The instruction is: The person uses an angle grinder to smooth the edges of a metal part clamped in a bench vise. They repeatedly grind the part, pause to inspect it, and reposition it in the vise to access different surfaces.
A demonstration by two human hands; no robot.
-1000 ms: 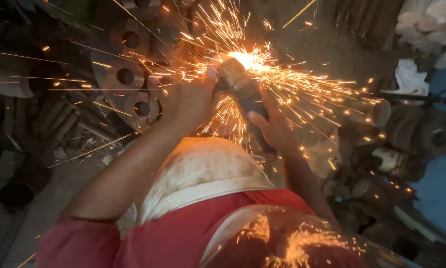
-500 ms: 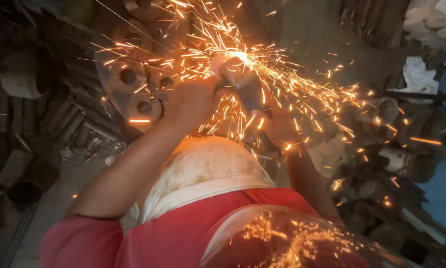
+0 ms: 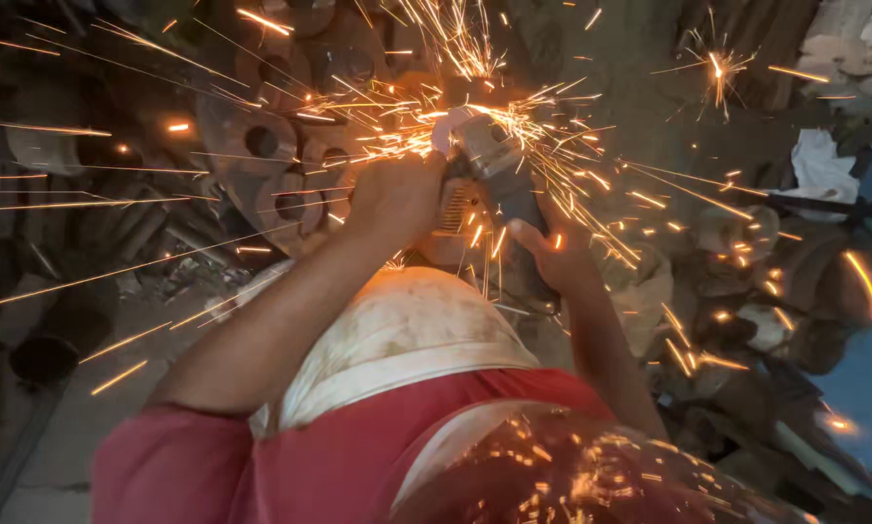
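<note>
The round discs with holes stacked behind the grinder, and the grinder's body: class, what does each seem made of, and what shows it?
Round discs: likely steel or iron, dull grey-brown, rusty-looking.
Grinder: grey casing, metal or hard plastic, unclear; sparks fly from its front. The left hand and right hand grip it.

Dim, shadowy scene lit mostly by bright orange sparks (image 3: 475,116) glaring at centre; spark trails streak with blur, and edges curve and darken.
</note>
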